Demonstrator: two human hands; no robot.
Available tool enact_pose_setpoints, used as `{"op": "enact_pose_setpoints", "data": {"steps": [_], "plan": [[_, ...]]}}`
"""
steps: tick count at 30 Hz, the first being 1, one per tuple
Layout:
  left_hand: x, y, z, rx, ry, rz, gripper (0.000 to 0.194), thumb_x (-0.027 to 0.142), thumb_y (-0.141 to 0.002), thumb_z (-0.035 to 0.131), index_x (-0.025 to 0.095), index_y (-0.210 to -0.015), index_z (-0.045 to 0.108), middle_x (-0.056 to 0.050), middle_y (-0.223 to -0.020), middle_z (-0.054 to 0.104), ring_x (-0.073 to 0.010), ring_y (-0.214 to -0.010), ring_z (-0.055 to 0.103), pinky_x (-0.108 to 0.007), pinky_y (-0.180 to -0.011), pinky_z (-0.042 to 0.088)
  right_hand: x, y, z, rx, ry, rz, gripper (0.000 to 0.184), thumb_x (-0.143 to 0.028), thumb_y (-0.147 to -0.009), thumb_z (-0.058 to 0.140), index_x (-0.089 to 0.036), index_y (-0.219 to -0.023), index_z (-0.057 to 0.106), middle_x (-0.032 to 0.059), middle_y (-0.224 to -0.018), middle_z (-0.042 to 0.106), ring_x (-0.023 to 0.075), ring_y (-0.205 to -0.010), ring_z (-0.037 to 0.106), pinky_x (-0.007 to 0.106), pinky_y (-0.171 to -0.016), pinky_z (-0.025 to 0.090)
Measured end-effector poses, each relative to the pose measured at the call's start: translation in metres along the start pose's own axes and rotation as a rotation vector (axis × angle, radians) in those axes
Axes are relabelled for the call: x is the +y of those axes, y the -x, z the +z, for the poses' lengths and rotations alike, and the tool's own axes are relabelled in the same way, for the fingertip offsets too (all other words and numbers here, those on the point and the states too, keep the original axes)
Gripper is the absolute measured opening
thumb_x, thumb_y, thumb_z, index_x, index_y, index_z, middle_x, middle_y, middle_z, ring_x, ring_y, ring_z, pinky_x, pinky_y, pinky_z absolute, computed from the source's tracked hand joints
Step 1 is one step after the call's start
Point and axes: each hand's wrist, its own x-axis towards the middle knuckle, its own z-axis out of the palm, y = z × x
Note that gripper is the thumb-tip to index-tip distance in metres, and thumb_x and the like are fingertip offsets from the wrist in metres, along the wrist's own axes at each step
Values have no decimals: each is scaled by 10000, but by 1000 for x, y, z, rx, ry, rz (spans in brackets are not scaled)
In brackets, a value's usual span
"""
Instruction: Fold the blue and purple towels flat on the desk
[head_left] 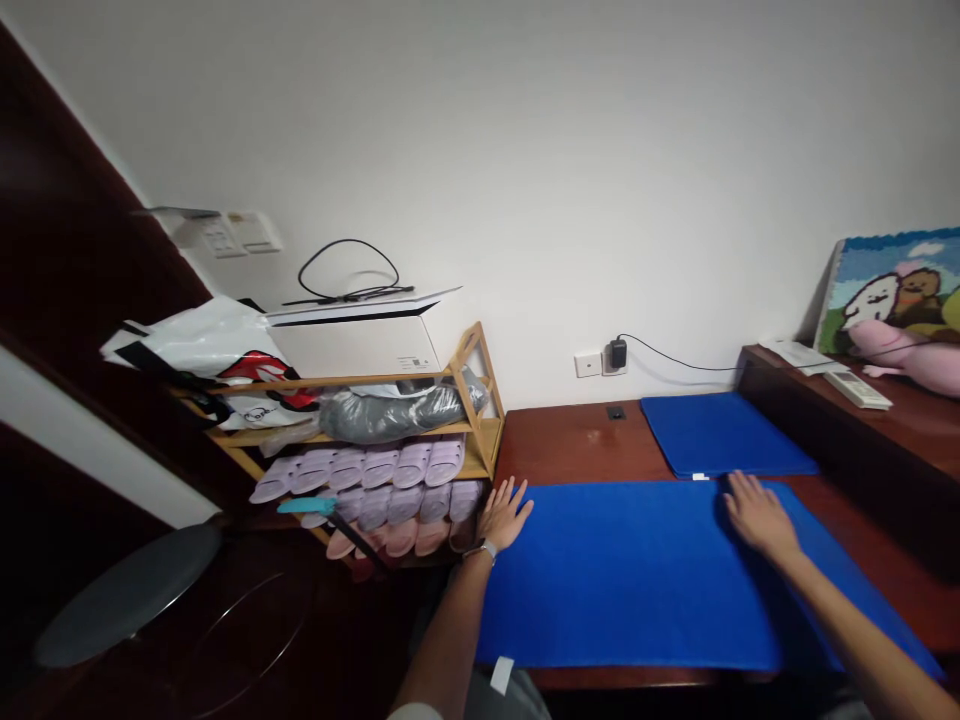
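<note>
Both hands are down on the big blue mat (637, 570), which lies flat across the wooden desk (570, 440). Left hand (504, 515) sits at the mat's nine o'clock edge, fingers fanned wide, palm pressing the corner, gripping nothing. Right hand (757, 515) rests at about one o'clock on the mat, fingers stretched forward and flat, also holding nothing. Just beyond it, at twelve o'clock, a smaller blue mat (720, 432) lies touching the big one's far edge. At nine o'clock of the desk stands a bamboo shoe rack (480, 400), full of pale slippers (375, 467).
</note>
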Motion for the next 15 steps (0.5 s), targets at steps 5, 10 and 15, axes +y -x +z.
{"op": "enact_pose_setpoints", "data": {"steps": [5, 10, 15], "plan": [[50, 11, 6, 170, -6, 77, 584, 435, -1093, 295, 253, -1647, 319, -80, -1728, 243, -268, -1603, 175, -538, -1299, 192, -140, 47, 41, -61, -115, -375, 707, -520, -1039, 179, -175, -1617, 393, 82, -1672, 374, 274, -1574, 287, 522, -1288, 236], [144, 33, 37, 114, 53, 393, 584, 481, -1101, 271, 303, -1657, 283, -44, -1724, 261, -243, -1594, 225, -500, -1304, 227, -208, 68, 52, -123, -128, -460, 643, -467, -1040, 239, -228, -1613, 408, 61, -1672, 360, 285, -1570, 293, 550, -1280, 246], [123, 51, 34, 46, 46, 311, 613, 574, -1088, 265, 324, -1645, 315, -54, -1712, 287, -262, -1588, 242, -531, -1296, 231, -152, 60, 37, -170, -119, -415, 672, -524, -1034, 230, -236, -1620, 393, 53, -1677, 361, 261, -1577, 278, 514, -1292, 220]]}}
